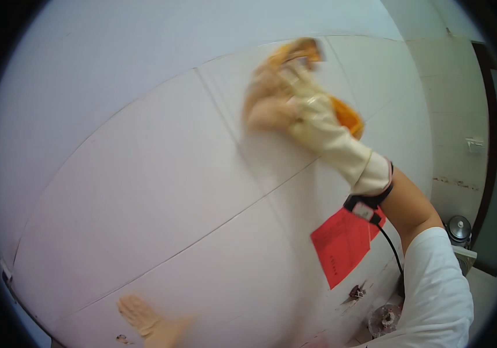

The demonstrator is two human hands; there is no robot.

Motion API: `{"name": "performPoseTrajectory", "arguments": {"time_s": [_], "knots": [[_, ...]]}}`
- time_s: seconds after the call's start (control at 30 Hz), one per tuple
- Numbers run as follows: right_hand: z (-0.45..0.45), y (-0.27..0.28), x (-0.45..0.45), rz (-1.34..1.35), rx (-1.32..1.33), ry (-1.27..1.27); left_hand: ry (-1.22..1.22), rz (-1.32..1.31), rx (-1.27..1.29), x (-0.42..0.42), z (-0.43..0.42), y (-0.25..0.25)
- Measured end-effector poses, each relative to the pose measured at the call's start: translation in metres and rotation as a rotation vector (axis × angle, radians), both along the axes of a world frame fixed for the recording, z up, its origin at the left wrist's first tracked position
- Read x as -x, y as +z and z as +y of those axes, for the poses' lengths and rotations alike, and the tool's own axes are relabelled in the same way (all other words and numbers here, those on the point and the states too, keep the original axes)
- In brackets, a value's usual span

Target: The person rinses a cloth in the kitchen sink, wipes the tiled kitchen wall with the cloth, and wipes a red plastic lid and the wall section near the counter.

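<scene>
My right hand (306, 95) wears a cream rubber glove and is raised high against the white tiled wall (161, 197). It is closed on an orange-and-tan cloth (269, 98), which bunches out to its left and behind it; motion smears both. Low on the left, my left hand (147, 322) is at the wall tiles, its fingers stretched out and nothing seen in it. Whether that hand is gloved I cannot tell. Around my right wrist sits a black strap with a small device (364, 210) and a cable.
A red paper sheet (341, 246) is on the wall below my right forearm. Lower down are a dark wall fitting (356, 292) and a clear round object (385, 319). At the right, a lidded metal pot (458, 228) stands near a dark door frame (486, 174).
</scene>
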State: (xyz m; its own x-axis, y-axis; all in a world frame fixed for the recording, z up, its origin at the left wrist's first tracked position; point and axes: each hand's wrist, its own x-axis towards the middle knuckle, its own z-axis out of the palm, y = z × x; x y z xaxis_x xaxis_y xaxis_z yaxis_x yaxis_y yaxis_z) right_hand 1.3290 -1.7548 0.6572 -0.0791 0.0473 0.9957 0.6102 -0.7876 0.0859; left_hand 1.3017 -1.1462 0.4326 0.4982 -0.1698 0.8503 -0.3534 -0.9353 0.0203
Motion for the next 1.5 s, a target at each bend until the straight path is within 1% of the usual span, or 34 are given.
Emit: {"name": "performPoseTrajectory", "arguments": {"time_s": [0.03,0.07,0.1,0.17,0.23,0.3,0.37,0.4,0.43,0.5,0.53,0.57,0.6,0.63,0.7,0.73,0.77,0.8,0.87,0.93,0.97,1.0,1.03,1.07,1.13,1.17,1.2,1.27,1.3,1.33,1.37,1.43,1.47,1.5], "knots": [[0.025,-0.014,0.022,-0.081,0.091,-0.206,0.066,-0.022,-0.083,0.011,-0.006,0.004],[0.024,-0.020,0.032,-0.143,0.168,-0.363,0.134,-0.035,-0.159,0.023,-0.012,0.007],[0.007,-0.012,0.028,-0.170,0.216,-0.379,0.157,-0.039,-0.189,0.027,-0.016,0.010],[-0.033,0.003,0.025,-0.015,0.157,0.155,0.174,-0.034,-0.217,0.032,-0.021,0.013],[-0.091,0.011,0.010,-0.022,0.161,0.344,0.186,-0.017,-0.232,0.033,-0.021,0.014],[-0.184,0.002,-0.001,-0.194,0.249,0.184,0.195,-0.003,-0.242,0.032,-0.020,0.014],[-0.200,-0.033,-0.007,-0.230,0.032,0.146,0.200,0.003,-0.250,0.032,-0.018,0.015],[-0.192,-0.056,-0.009,-0.172,-0.227,0.180,0.203,0.008,-0.247,0.033,-0.016,0.012],[-0.190,-0.061,-0.019,-0.124,-0.322,-0.046,0.202,0.010,-0.250,0.032,-0.015,0.013],[-0.185,-0.077,-0.027,-0.205,-0.348,-0.453,0.196,0.008,-0.265,0.031,-0.014,0.015],[-0.149,-0.085,-0.022,-0.331,-0.268,-0.633,0.194,0.005,-0.273,0.031,-0.015,0.015],[-0.093,-0.090,-0.013,-0.036,-0.335,-0.779,0.192,0.004,-0.276,0.030,-0.017,0.015],[-0.036,-0.095,-0.002,0.273,-0.347,-0.944,0.187,0.003,-0.282,0.030,-0.018,0.014],[0.009,-0.105,0.006,0.372,-0.290,-0.840,0.186,0.000,-0.287,0.030,-0.020,0.013],[0.074,-0.131,0.021,0.259,-0.037,-0.300,0.180,0.000,-0.295,0.030,-0.024,0.014],[0.092,-0.147,0.025,0.171,0.113,-0.174,0.178,-0.005,-0.296,0.030,-0.026,0.013],[0.103,-0.164,0.017,-0.046,0.282,-0.216,0.173,-0.013,-0.298,0.030,-0.028,0.012],[0.108,-0.161,0.027,-0.043,0.308,-0.197,0.170,-0.020,-0.296,0.031,-0.031,0.012],[0.081,-0.144,0.035,0.101,0.482,-0.081,0.184,-0.028,-0.294,0.034,-0.035,0.011],[0.054,-0.126,0.029,-0.038,0.505,-0.076,0.207,-0.024,-0.286,0.035,-0.042,0.013],[0.034,-0.107,0.032,-0.027,0.540,-0.135,0.212,-0.019,-0.286,0.036,-0.044,0.015],[0.013,-0.085,0.036,0.001,0.494,-0.202,0.220,-0.016,-0.283,0.036,-0.046,0.016],[-0.019,-0.072,0.005,-0.185,0.395,-0.200,0.229,-0.011,-0.281,0.037,-0.047,0.017],[-0.073,-0.029,-0.022,-0.344,0.569,0.048,0.234,-0.007,-0.282,0.038,-0.049,0.016],[-0.121,-0.040,0.040,-0.008,0.057,0.426,0.245,0.004,-0.278,0.038,-0.050,0.019],[-0.170,-0.041,0.029,-0.012,-0.072,0.159,0.249,0.005,-0.280,0.037,-0.051,0.020],[-0.235,-0.064,0.012,-0.197,-0.030,-0.178,0.249,0.004,-0.276,0.038,-0.051,0.019],[-0.231,-0.115,0.030,-0.318,0.073,-0.893,0.259,0.004,-0.270,0.039,-0.050,0.020],[-0.245,-0.126,-0.003,-0.056,-0.332,-0.282,0.258,0.005,-0.262,0.040,-0.050,0.018],[-0.258,-0.137,-0.036,-0.095,-0.799,0.387,0.267,0.007,-0.257,0.040,-0.049,0.017],[-0.233,-0.130,-0.030,-0.121,-0.860,0.387,0.269,0.010,-0.254,0.042,-0.049,0.018],[-0.157,-0.096,0.007,-0.072,-0.454,-0.191,0.270,0.012,-0.251,0.043,-0.050,0.018],[-0.126,-0.078,0.021,-0.086,-0.261,-0.347,0.269,0.010,-0.253,0.043,-0.052,0.017],[-0.105,-0.068,0.028,-0.125,-0.088,-0.451,0.273,0.013,-0.255,0.043,-0.053,0.018]]}}
